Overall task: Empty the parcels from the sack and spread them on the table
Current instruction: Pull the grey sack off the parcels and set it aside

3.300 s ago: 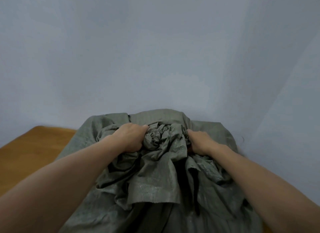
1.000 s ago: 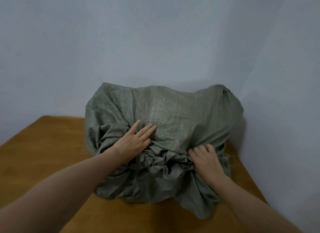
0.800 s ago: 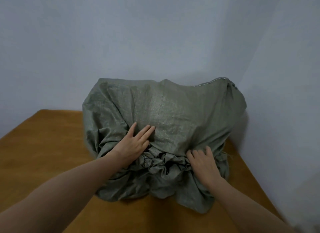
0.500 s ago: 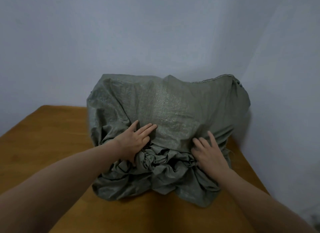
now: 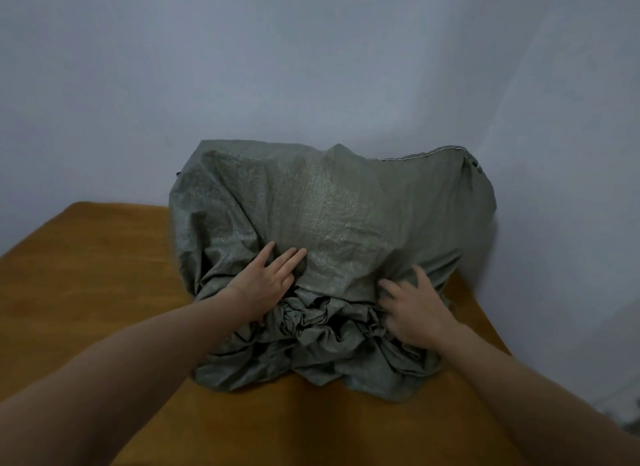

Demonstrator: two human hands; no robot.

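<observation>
The bulging grey-green woven sack point(image 5: 346, 205) sits at the far right of the orange-brown wooden bench point(image 5: 86, 275), its gathered mouth (a bunched knot of folds) towards the person. The left hand point(image 5: 266, 282) lies flat on the cloth just above the folds, fingers point(image 5: 287, 257) straight and close together. The right hand point(image 5: 412, 309) rests on the sack's right side, fingers spread and slightly blurred, with pale blue-grey walls point(image 5: 277, 67) behind.

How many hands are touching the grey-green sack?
2. The left hand lies flat on the sack, left of the bunched folds; the right hand rests right of them.
</observation>
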